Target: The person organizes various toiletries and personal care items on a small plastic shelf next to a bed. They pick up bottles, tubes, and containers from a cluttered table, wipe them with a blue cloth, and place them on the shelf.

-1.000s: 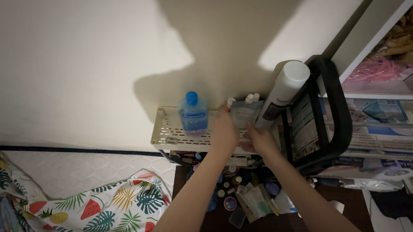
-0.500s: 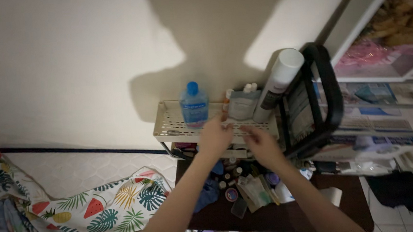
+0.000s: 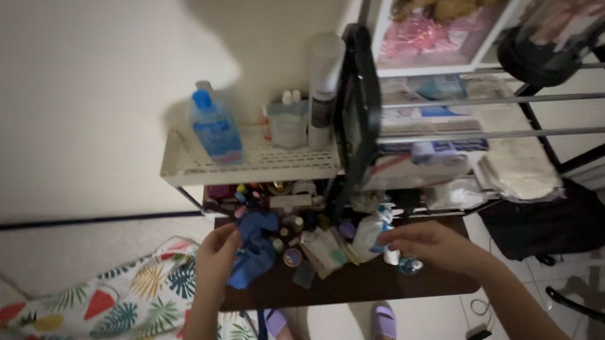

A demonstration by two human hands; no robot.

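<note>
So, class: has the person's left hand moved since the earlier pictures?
Yes. The left hand dropped from the cream shelf to the blue cloth on the dark table.

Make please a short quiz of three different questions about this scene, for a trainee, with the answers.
1. True or false: the left hand touches the crumpled blue cloth on the dark brown table.
2. Which stands furthest left on the cream perforated plastic shelf? A) clear bottle with blue cap B) tall white cylinder bottle C) small translucent pouch
3. What lies by the right hand: a small white-and-blue item, or a red mug?

Key: 1 true; 2 A; 3 the small white-and-blue item.
</note>
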